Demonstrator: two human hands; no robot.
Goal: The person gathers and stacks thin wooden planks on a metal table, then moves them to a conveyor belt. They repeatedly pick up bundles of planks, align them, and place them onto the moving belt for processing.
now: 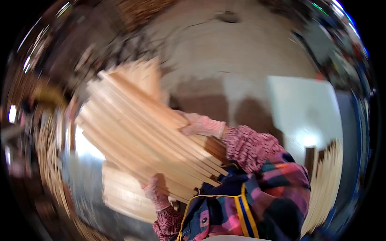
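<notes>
Two gloved hands are clamped on a broad bundle of pale wooden strips (136,128), which lies slantwise in front of the person, its near ends close against the yellow-edged clothing (219,211). The left hand (156,193) grips the lower edge near the body; the right hand (198,124) closes on the opposite edge. The fingers underneath are hidden, so I cannot tell how far they reach. Past the bundle's upper edge, more strips (144,78) fan out at another angle.

Below and to the left, a flat stack of strips (120,188) rests on a grey surface (86,176); at the right, another group of strips (327,184) stands by a white surface (301,104).

The main risk, as I judge it, is the bundle slipping apart: no band shows around it, and both hands hold it toward the near end, so the far ends could sag or splay. Uneven squeezing might let middle strips slide out lengthwise. The ends are already staggered, so one could snag on the clothing, and smooth glove fabric could lose its hold on the wood.
</notes>
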